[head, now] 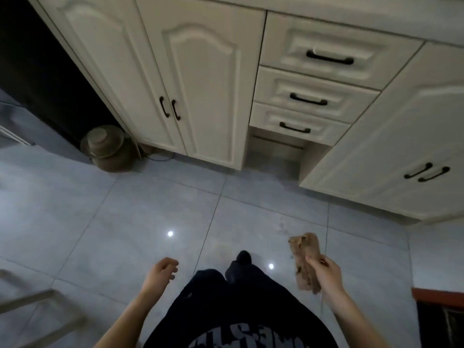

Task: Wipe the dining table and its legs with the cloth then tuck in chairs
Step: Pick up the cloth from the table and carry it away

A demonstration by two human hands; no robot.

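On the grey tiled floor [100, 222] in front of the cream kitchen cabinets [200, 84], a person stands in dark clothes with one dark-covered foot [242, 258] put forward. The brown cloth [305, 259] is in the right hand [326, 275], off to the right of the body and held above the tiles. The thumb and fingers are curled round its nearer half, and the bunched, crumpled far end sticks out beyond the knuckles towards the cabinets. A short tail of it hangs out under the palm.

The left hand [159, 273] is on the other side of the body, well apart from the cloth. Its fingers are loosely bent inward and it has nothing in it.

Straight ahead is a pair of arched doors with dark handles. To their right is a stack of three drawers [308, 96], and another cabinet angles in on the far right. A round metal pot [108, 149] with its lid on sits on the floor by the left end of the cabinets, and a thin cable [160, 158] curls just beside it. Some pale bars [37, 305] cross the lower left corner, too blurred to say what they belong to. A dark mat [437, 320] with a reddish edge shows at the lower right.
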